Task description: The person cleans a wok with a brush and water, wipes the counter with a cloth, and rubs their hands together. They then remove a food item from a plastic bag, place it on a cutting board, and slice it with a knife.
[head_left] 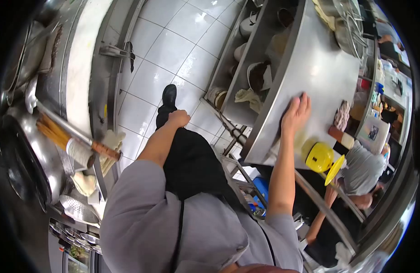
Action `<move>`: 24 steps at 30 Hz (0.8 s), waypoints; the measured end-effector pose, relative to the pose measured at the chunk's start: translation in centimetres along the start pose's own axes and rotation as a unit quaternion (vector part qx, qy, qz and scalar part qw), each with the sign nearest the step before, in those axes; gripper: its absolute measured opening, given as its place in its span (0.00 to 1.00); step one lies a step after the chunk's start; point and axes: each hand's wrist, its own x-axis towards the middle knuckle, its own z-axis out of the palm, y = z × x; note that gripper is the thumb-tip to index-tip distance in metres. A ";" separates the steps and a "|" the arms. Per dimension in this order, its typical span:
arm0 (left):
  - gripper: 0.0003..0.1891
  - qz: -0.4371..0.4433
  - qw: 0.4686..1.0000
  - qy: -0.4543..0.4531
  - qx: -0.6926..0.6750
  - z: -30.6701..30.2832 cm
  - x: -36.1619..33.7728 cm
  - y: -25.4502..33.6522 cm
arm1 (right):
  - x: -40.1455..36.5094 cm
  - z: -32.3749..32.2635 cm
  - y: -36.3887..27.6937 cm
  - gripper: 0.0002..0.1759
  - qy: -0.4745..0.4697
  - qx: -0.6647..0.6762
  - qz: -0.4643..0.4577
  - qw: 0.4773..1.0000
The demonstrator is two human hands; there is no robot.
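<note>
My right hand (296,116) lies on the stainless steel counter (326,68), fingers stretched out and holding nothing. Beyond my right forearm, a yellow round container (319,157) and a yellow disc (334,169) are close together by the counter's near end. A crumpled cloth (342,117) lies farther right. My left hand (178,118) hangs in front of my black apron (192,164), its fingers curled closed, with nothing visible in them. Nearest to that hand are the apron and my black shoe (169,95) on the floor.
White floor tiles (169,50) run between the counter and the cooking station. On the left are a wooden-handled tool (105,150), a perforated skimmer (78,208) and a large wok (25,154). Shelves (251,107) under the counter hold containers. Another person (364,168) stands at right.
</note>
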 end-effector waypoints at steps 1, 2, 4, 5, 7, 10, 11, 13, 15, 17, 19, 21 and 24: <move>0.23 -0.001 1.000 0.015 -0.002 -0.6 1.5 0.7 | 0.0 -0.1 0.0 0.29 -0.007 0.013 0.006 1.000; 0.23 0.007 0.997 0.070 -0.042 -0.7 3.3 1.9 | 0.1 -0.4 -0.3 0.29 -0.019 0.010 0.011 1.000; 0.20 0.027 0.988 0.123 -0.087 -1.9 7.1 5.9 | 0.4 -0.7 -1.3 0.29 -0.031 0.003 0.026 0.999; 0.19 0.080 0.979 0.145 -0.123 -3.1 8.7 8.3 | 0.6 -0.7 -1.5 0.28 -0.035 -0.005 0.027 0.999; 0.16 0.159 0.944 0.219 -0.187 -5.5 11.6 14.0 | 0.8 -0.8 -1.7 0.28 -0.045 -0.021 0.030 0.998; 0.12 0.245 0.853 0.340 -0.311 -9.5 15.3 23.9 | 1.3 -0.9 -2.0 0.28 -0.061 -0.030 0.042 0.997; 0.11 0.247 0.854 0.315 -0.332 -11.4 16.0 26.8 | 1.4 -1.0 -2.0 0.28 -0.065 -0.033 0.046 0.996; 0.13 0.276 0.858 0.334 -0.276 -13.0 19.7 31.4 | 1.6 -1.2 -2.0 0.29 -0.080 -0.026 0.064 0.994; 0.15 0.275 0.881 0.331 -0.196 -13.0 25.5 35.8 | 1.8 -1.2 -1.7 0.31 -0.087 -0.012 0.082 0.993; 0.15 0.303 0.888 0.298 -0.177 -15.1 27.1 39.0 | 1.5 -1.1 -1.3 0.32 -0.091 0.016 0.102 0.990; 0.15 0.317 0.888 0.284 -0.172 -16.2 28.7 42.1 | 1.6 -1.3 -0.8 0.34 -0.088 -0.014 0.098 0.991; 0.14 0.308 0.897 0.268 -0.168 -16.6 30.3 43.8 | 2.2 -2.0 -1.1 0.34 -0.097 -0.034 0.113 0.988; 0.14 0.278 0.909 0.255 -0.177 -17.0 31.8 44.3 | 2.6 -2.2 -1.4 0.34 -0.111 -0.024 0.117 0.987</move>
